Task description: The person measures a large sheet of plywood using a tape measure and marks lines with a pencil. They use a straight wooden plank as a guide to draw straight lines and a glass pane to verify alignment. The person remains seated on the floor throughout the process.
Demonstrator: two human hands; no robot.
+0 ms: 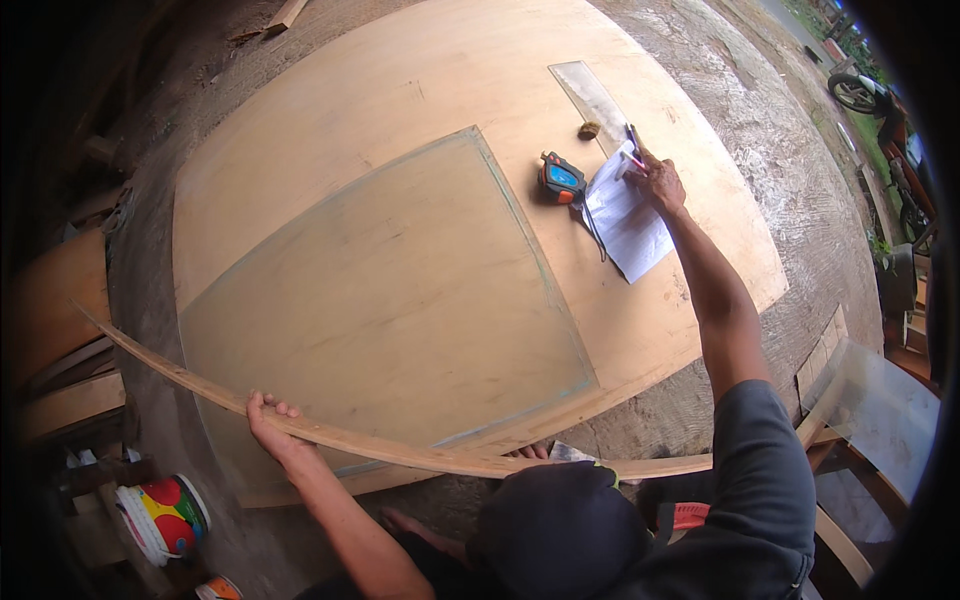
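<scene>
My left hand (272,424) is closed round a long thin wooden strip (370,447), which runs across the near side of the plywood sheet. Out at the far right, my right hand (660,184) is closed at the fingers over a pink-and-white pen (634,161), its index finger pointing forward. A dark pen (631,134) lies by those fingertips. Under them is a creased white paper sheet (628,232). Just left of the paper sits a tape measure (562,180) with a blue face and black wrist strap. A large greenish-edged glass pane (390,290) rests on the plywood (330,130).
Beyond the paper lie a narrow clear strip (588,88) and a small brown lump (588,131). A colourful paint bucket (165,520) stands at lower left, near stacked boards (75,405). Another clear sheet (880,395) leans at right; a motorcycle (858,94) is farther off.
</scene>
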